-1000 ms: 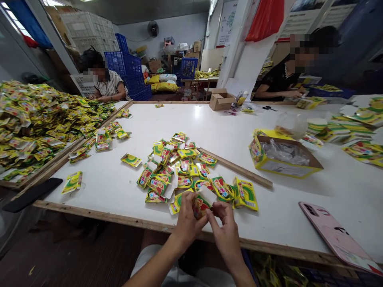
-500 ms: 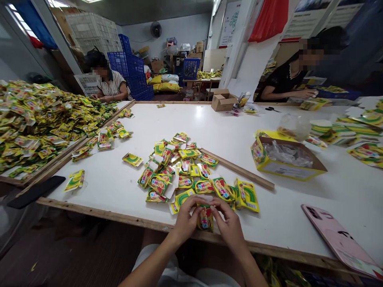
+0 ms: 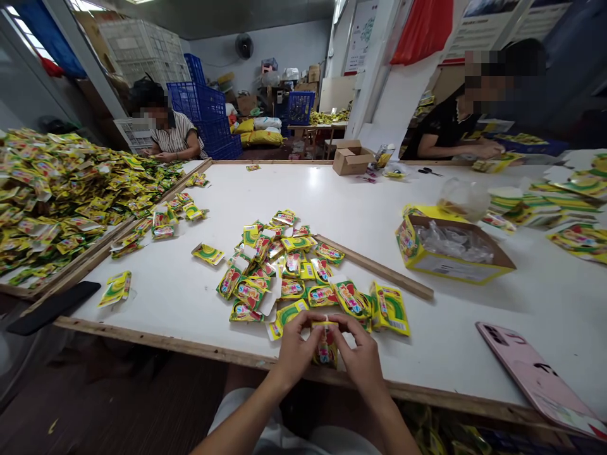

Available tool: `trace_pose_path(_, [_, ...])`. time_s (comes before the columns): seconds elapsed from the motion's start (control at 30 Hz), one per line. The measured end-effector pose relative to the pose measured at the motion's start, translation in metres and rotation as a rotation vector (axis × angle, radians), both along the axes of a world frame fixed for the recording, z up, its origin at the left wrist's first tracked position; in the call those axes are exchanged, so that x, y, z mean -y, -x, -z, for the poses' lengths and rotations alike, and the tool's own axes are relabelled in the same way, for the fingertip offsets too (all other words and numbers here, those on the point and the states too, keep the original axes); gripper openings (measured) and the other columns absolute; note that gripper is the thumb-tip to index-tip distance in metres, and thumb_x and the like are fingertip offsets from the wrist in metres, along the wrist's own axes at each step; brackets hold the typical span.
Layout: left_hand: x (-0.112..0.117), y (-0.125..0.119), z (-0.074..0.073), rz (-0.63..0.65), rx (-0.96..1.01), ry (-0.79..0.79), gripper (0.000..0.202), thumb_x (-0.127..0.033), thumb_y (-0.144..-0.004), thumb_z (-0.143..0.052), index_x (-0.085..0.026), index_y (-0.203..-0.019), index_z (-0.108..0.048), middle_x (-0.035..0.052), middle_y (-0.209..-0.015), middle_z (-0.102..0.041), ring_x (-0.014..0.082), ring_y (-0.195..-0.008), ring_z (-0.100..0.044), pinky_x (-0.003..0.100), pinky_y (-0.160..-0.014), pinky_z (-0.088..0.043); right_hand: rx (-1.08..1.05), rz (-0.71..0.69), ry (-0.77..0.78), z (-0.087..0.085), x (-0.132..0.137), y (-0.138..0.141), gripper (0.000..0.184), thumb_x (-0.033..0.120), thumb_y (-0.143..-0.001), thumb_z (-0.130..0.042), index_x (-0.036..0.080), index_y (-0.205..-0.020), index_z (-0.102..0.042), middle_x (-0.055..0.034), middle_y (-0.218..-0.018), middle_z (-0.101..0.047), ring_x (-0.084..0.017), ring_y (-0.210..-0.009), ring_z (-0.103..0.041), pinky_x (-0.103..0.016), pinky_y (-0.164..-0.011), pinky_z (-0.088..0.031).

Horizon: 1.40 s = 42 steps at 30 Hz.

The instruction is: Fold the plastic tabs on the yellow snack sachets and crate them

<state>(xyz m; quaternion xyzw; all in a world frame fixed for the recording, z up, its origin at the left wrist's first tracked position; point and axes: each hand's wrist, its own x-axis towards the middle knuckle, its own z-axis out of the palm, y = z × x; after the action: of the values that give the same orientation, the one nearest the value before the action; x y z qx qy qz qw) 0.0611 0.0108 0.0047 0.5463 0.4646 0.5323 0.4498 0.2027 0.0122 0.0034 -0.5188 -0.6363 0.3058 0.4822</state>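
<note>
At the table's front edge, a small printed box in yellow, green and red stands between my hands. My left hand grips its upper left side, thumb on the front and fingers around the top. My right hand grips the upper right side in the same way. The box's top flap looks folded down, with a bit of white between my fingertips. Just beyond my hands lies a loose pile of similar small boxes, some with white flaps sticking up. A larger yellow-green box lies right of the pile.
A wooden strip lies behind the pile. An open display carton holding clear plastic bags stands right, near a pink phone. A big heap of packets fills the left side. Two people sit across the table, one left, one right.
My fingers and thumbs have pressed inward at the top of the small box, and its white flap has gone down. The view has shifted slightly. The person at right has lowered their hands.
</note>
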Motion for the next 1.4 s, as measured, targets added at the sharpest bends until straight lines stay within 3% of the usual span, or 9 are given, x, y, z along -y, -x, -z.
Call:
trace_pose_path(0.2, [-0.007,-0.001,-0.001,-0.023,-0.064,0.013,0.013,-0.023,-0.087,-0.056,-0.017,-0.088,-0.067,0.0051,-0.084,-0.070,0.0178,-0.079,-0.064,0.027,-0.075,-0.050,0.029,0.005,0.070,-0.003,-0.007,0.002,0.028,0.045,-0.088,-0.055,0.019,-0.084,-0.065,-0.0062,-0.082,-0.067,-0.021,-0.075,-0.061,-0.031,-0.069,-0.047])
trace_pose_path(0.47, [-0.010,0.003,-0.001,-0.001,-0.241,-0.110,0.016,-0.021,-0.091,-0.052,-0.019,-0.096,-0.066,0.0061,-0.094,-0.072,0.0188,-0.089,-0.066,0.028,-0.081,-0.049,0.044,0.026,0.101,-0.006,-0.009,0.004,0.034,0.050,-0.088,-0.052,0.019,-0.084,-0.064,-0.0059,-0.081,-0.068,-0.021,-0.073,-0.061,-0.029,-0.063,-0.047])
trace_pose_path(0.7, [-0.018,0.001,-0.005,-0.045,-0.318,-0.068,0.019,-0.027,-0.092,-0.049,-0.019,-0.089,-0.066,0.0046,-0.081,-0.071,0.0178,-0.075,-0.065,0.026,-0.070,-0.048,0.029,0.039,0.084,-0.006,-0.011,0.007,0.035,0.051,-0.087,-0.053,0.018,-0.083,-0.065,-0.0056,-0.078,-0.068,-0.020,-0.069,-0.060,-0.029,-0.064,-0.048])
trace_pose_path(0.87, [-0.010,0.007,-0.003,0.042,-0.242,-0.038,0.019,-0.030,-0.091,-0.052,-0.019,-0.096,-0.067,0.0058,-0.088,-0.071,0.0185,-0.078,-0.064,0.027,-0.072,-0.049,-0.028,0.078,0.109,0.001,-0.007,0.005,0.035,0.052,-0.087,-0.054,0.019,-0.083,-0.064,-0.0058,-0.078,-0.068,-0.020,-0.070,-0.061,-0.030,-0.066,-0.049])
trace_pose_path(1.03, [0.000,0.014,0.005,0.054,-0.156,0.018,0.023,-0.030,-0.088,-0.055,-0.019,-0.105,-0.066,0.0074,-0.097,-0.069,0.0190,-0.085,-0.061,0.029,-0.078,-0.047,-0.132,0.073,0.117,0.016,-0.001,0.003,0.034,0.052,-0.084,-0.057,0.020,-0.091,-0.065,-0.0073,-0.091,-0.070,-0.023,-0.084,-0.064,-0.033,-0.074,-0.051])
trace_pose_path(1.2, [-0.006,0.008,-0.002,0.052,-0.006,0.154,0.018,-0.032,-0.082,-0.061,-0.015,-0.088,-0.067,0.0031,-0.076,-0.066,0.0152,-0.068,-0.058,0.024,-0.065,-0.045,-0.161,0.053,0.111,0.017,0.001,0.004,0.028,0.047,-0.084,-0.059,0.020,-0.090,-0.064,-0.0058,-0.087,-0.068,-0.021,-0.080,-0.064,-0.031,-0.073,-0.051])
trace_pose_path(1.4, [-0.014,0.009,-0.017,0.065,-0.138,0.112,0.021,-0.033,-0.083,-0.058,-0.015,-0.076,-0.067,0.0020,-0.071,-0.065,0.0132,-0.064,-0.056,0.022,-0.061,-0.043,-0.173,0.058,0.111,0.016,0.002,0.005,0.027,0.045,-0.085,-0.059,0.019,-0.091,-0.063,-0.0050,-0.086,-0.068,-0.020,-0.079,-0.063,-0.030,-0.072,-0.050])
